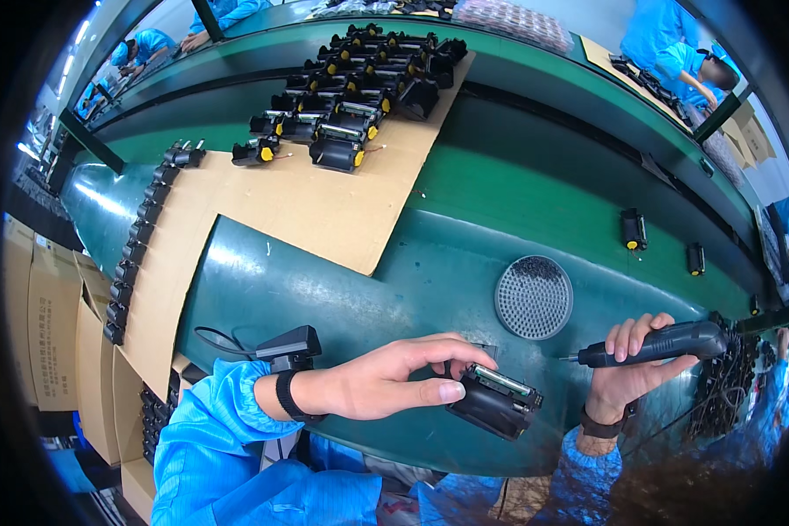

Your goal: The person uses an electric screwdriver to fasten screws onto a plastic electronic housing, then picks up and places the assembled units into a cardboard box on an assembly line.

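Black plastic makes up most of the boxy part [493, 412], just right of the left hand [386, 377]. That hand pinches its end, thumb on the near side and fingers on the far side. I cannot tell if it touches the green table [438, 280]. Well to its right, the right hand [627, 377] curls around a black electric screwdriver [694, 340]. The thin tip points left, apart from the boxy part. Past both hands, between them, lies a round grey tray [533, 314] with little holes and small dark bits [536, 267]. Farther off, past the left hand, black parts with yellow ends [335, 155] sit on brown cardboard [324, 215].
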The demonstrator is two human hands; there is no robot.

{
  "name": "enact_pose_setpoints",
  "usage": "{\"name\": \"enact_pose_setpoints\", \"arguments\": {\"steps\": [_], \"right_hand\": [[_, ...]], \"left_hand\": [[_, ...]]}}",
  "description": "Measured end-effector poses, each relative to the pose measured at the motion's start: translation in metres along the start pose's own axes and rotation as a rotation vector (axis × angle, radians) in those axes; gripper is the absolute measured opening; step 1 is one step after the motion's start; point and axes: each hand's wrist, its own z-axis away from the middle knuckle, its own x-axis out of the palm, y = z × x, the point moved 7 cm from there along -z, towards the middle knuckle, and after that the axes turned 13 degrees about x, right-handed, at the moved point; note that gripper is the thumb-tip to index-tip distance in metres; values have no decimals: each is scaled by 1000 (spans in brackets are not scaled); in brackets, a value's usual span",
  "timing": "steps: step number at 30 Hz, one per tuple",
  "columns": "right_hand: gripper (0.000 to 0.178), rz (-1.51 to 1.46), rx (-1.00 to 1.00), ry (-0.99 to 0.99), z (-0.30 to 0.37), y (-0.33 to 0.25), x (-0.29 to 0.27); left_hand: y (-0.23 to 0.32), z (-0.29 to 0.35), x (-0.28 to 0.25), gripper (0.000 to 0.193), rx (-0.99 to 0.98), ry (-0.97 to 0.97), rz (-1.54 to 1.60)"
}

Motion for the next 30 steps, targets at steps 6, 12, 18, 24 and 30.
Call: {"name": "enact_pose_setpoints", "arguments": {"steps": [6, 12, 18, 24, 30], "right_hand": [[72, -21, 9, -29, 0, 6, 0], [71, -2, -22, -44, 1, 0, -4], [76, 116, -37, -287, 2, -2, 7], [76, 107, -74, -67, 4, 13, -25], [75, 196, 18, -27, 15, 6, -6]], "left_hand": [[8, 15, -4, 56, -90, 2, -71], [58, 74, -54, 53, -175, 105, -871], [83, 112, -53, 63, -188, -82, -1618], [46, 138, -42, 51, -172, -75, -1554], [60, 160, -67, 49, -96, 144, -1340]]}}
